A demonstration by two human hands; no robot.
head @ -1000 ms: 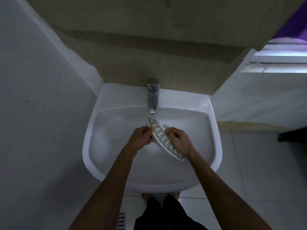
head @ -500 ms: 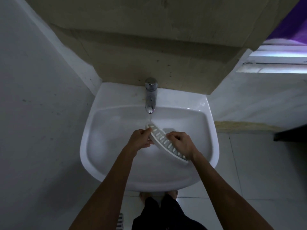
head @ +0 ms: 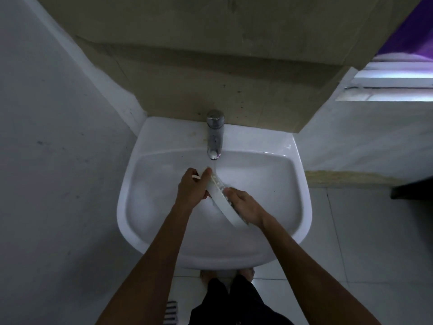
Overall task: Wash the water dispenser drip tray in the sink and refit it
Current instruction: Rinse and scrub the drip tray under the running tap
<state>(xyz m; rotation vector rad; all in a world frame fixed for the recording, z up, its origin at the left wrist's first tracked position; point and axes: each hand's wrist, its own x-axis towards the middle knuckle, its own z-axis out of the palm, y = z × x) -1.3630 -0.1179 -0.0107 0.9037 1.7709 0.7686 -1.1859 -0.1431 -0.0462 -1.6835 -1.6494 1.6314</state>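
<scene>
The white drip tray is held on edge over the basin of the white sink, its plain back turned toward me and its slotted face away. Water runs from the chrome tap onto the tray's upper end. My left hand grips that upper end, with thumb and fingers curled round the rim. My right hand lies against the slotted face at the lower end, fingers curled over the edge.
The sink stands in a corner, with a grey wall close on the left and a bare concrete wall behind the tap. A window is at upper right. My feet stand on pale floor tiles below the basin.
The tray has been turned from showing its slotted face to showing its plain back. Water now runs from the tap onto it. Both hands kept their hold.
</scene>
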